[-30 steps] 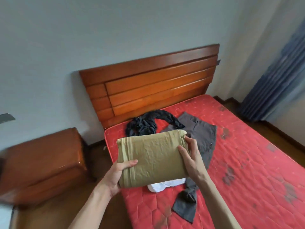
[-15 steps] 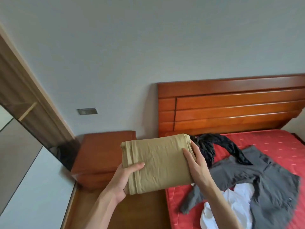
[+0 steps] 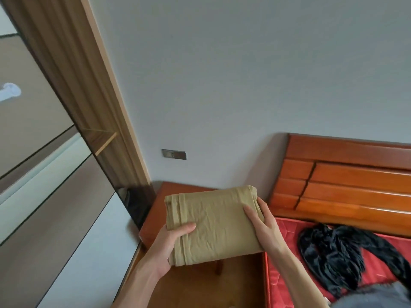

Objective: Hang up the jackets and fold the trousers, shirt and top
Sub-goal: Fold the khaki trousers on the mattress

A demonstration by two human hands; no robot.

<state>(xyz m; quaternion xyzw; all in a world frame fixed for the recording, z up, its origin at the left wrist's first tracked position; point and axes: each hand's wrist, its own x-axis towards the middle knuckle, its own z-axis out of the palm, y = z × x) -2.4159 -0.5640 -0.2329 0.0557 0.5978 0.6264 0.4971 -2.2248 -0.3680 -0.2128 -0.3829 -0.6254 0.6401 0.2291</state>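
Folded khaki garment [image 3: 213,225] held up in the air above the wooden bedside cabinet [image 3: 155,215], clear of its top and just left of the bed's red mattress [image 3: 287,258]. Gripped at both short ends: left hand [image 3: 170,244] cupped under the near-left corner, thumb laid flat across the top face and fingers hidden beneath, so clamped on the cloth; right hand [image 3: 262,221] along the right edge, fingers together and pressed flat against the layers, thumb out of sight behind. Held that way, most likely, to keep the stacked folds from sliding apart while carried. Squared into a compact block, with seams and hems lined up at the left end, which suggests folding of this piece is done and only setting down remains. Whether trousers or top cannot be told from the block alone. Right of the cabinet, on the mattress below the slatted wooden headboard [image 3: 347,181], a black garment [image 3: 338,256] lying in a crumpled heap, and at the lower right a corner of grey cloth [image 3: 373,296], both apparently unfolded. Left of the cabinet, a tall wardrobe [image 3: 55,152] with an open shelf, a plausible destination. Probably a good part of the task still ahead.
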